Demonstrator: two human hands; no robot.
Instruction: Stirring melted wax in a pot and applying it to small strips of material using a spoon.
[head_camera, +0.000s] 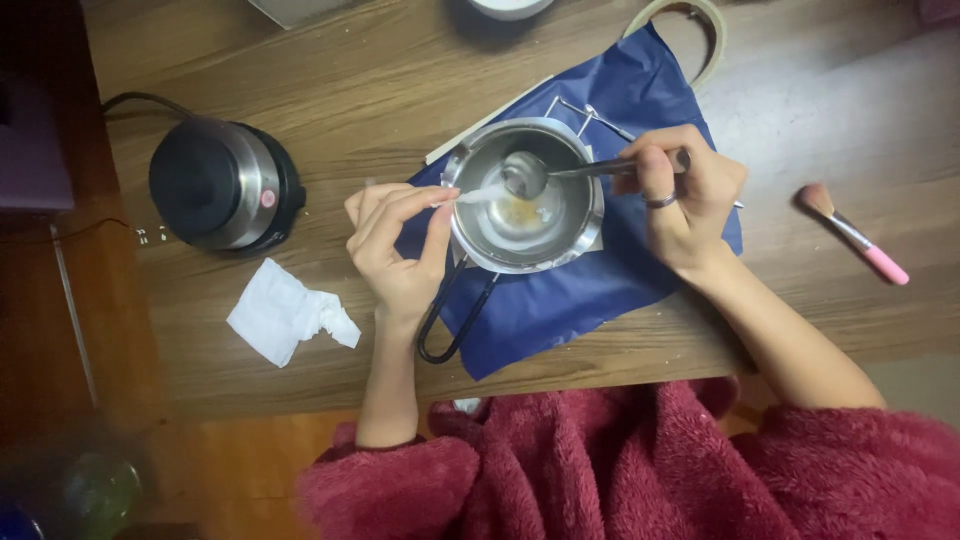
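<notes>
Hands over a small steel pot (527, 195) on a blue sheet (580, 290), wooden desk (400, 80) beneath.

Left hand (400, 245): fingers pinched narrow on a thin white strip (470, 195), possibly a wick or a twist of paper; cannot tell which. Strip runs roughly level from the fingertips rightward, over the pot's near-left rim, its far end touching or just short of the spoon bowl.

Right hand (680, 190): closed around the handle of a metal spoon (545, 172), a ring on one finger. Spoon's long axis lies left to right, bowl inside the pot toward the left of centre, handle crossing the right rim to the hand.

Key relation: strip and spoon meet nearly end to end above the pot, each coming in from its own side. Left hand sits nearer the meeting point; right hand stands farther off, outside the rim.

Pot interior: pale film with a small amber patch on the bottom. Black loop handle (455, 315) points toward the person, just beside the left wrist.

Around: black-and-steel electric hot plate (222, 183) well left; crumpled white tissue (285, 312) near the left forearm; pink-handled brush (855, 235) well right; tape roll (700, 25) at the far edge. Fuzzy red sleeves (640, 470).
</notes>
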